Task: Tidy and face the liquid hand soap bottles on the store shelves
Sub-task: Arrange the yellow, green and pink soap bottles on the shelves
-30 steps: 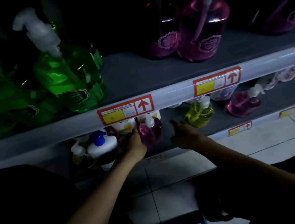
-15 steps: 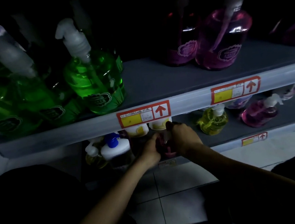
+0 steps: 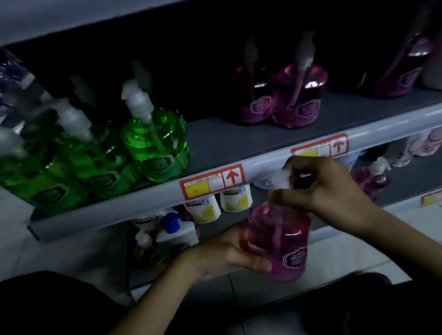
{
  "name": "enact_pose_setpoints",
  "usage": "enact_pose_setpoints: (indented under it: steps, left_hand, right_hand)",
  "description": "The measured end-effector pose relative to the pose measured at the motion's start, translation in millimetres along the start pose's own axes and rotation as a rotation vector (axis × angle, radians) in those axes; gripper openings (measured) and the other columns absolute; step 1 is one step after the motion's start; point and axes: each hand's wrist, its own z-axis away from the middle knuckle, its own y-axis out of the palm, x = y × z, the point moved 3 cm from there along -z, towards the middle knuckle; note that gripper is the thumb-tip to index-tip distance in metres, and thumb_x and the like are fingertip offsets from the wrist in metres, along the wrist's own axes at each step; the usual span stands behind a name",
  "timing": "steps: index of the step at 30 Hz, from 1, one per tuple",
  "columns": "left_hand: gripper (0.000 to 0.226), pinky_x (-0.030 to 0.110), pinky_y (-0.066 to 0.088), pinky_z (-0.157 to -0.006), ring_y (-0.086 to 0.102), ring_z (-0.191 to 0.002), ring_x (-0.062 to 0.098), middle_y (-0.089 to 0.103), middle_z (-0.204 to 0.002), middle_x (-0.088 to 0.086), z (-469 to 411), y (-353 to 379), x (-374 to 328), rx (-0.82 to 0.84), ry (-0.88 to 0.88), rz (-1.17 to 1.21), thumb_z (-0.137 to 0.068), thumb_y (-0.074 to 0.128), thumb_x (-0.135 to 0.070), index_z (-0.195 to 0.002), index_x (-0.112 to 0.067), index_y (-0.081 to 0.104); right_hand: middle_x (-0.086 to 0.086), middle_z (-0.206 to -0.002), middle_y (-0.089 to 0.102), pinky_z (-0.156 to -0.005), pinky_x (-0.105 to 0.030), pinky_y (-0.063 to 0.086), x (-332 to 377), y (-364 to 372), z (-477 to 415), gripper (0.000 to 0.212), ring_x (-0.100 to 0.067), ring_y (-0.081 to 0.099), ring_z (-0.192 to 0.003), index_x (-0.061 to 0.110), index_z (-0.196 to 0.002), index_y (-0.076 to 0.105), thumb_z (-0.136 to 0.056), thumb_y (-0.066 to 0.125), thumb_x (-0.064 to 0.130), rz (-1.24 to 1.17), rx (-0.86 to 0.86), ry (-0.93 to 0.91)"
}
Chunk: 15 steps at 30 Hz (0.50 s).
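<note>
A pink soap bottle is held in the air in front of the bottom shelf, clear of it. My left hand grips its lower body from the left. My right hand closes around its white pump head from the right. On the upper shelf stand three green soap bottles at the left and pink-purple soap bottles at the right, with a gap between the groups.
On the bottom shelf, a white bottle with a blue cap, a yellowish pump bottle, two white-and-yellow containers and another pink pump bottle. Price tags line the shelf rail. White tiled floor below.
Both hands have lifted the pink bottle out of the bottom shelf and toward me. My right hand shifted from its body to the pump head. The view has tilted upward.
</note>
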Motion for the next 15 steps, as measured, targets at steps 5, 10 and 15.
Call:
enact_pose_setpoints:
  steps: [5,10,15]
  left_hand:
    - [0.051,0.037,0.054,-0.088,0.065,-0.107,0.024,0.066,-0.122,0.005,18.9,30.3,-26.6,0.105,0.134,0.325,-0.074,0.077,-0.022,-0.123,-0.029,0.062]
    - [0.052,0.031,0.058,-0.067,0.071,-0.075,0.024,0.074,-0.091,0.013,23.9,31.7,-45.6,-0.060,0.261,0.461,-0.049,0.093,-0.028,-0.096,-0.016,0.076]
    - [0.057,0.026,0.054,-0.051,0.067,-0.059,0.024,0.071,-0.078,0.017,24.4,10.2,-62.2,-0.300,0.374,0.583,-0.027,0.098,-0.022,-0.077,-0.006,0.077]
  right_hand:
    - [-0.014,-0.061,0.050,-0.056,-0.027,0.036,20.1,-15.8,-17.0,0.038,-0.017,0.047,-0.055,-0.003,-0.068,0.055,-0.069,0.077,0.028,-0.339,-0.077,0.018]
    - [-0.009,-0.071,0.061,-0.066,-0.030,0.043,37.4,-16.8,-27.0,0.023,-0.020,0.057,-0.068,0.011,-0.074,0.065,-0.078,0.070,0.033,-0.455,-0.050,0.025]
    - [0.021,-0.115,0.068,-0.091,-0.030,0.053,42.5,-22.1,-20.2,0.050,-0.004,0.065,-0.109,0.049,-0.117,0.057,-0.072,0.078,0.042,-0.380,0.297,0.118]
